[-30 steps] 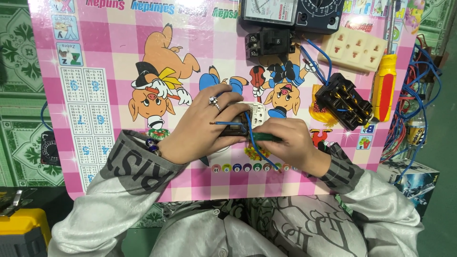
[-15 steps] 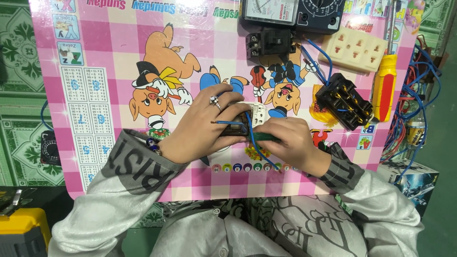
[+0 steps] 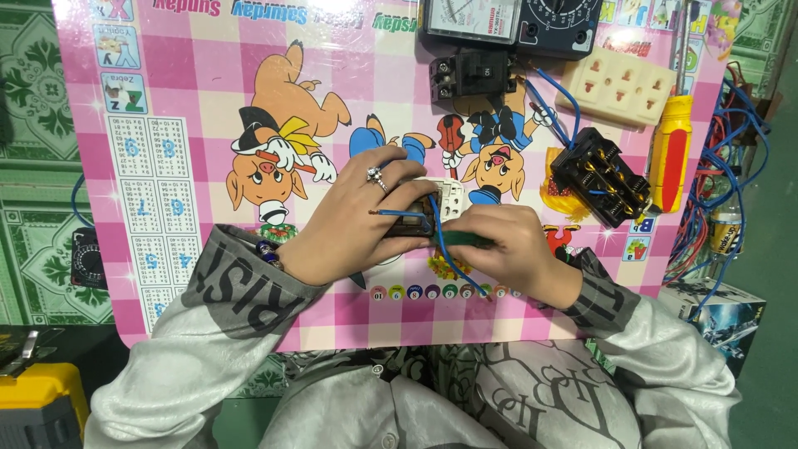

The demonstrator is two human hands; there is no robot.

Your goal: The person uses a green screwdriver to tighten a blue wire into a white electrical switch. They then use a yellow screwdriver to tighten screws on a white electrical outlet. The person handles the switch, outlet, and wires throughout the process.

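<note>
Pink cartoon board (image 3: 191, 100) on lap; left hand (image 3: 349, 229) gripping white switch module (image 3: 445, 199) mid-board, right hand (image 3: 507, 249) clasping green tool (image 3: 470, 239); blue wire (image 3: 436, 241) partly attached, wiring unfinished

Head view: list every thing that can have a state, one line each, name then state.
left hand: closed around the small switch, ring on one finger
right hand: gripping a green-handled tool, tip at the switch
small switch: held just above the board, blue wire attached
blue wire: bent, looping out between the hands
yellow screwdriver: lying flat, untouched
beige socket strip: lying flat, nothing plugged in
black breaker: lying on the board
</note>
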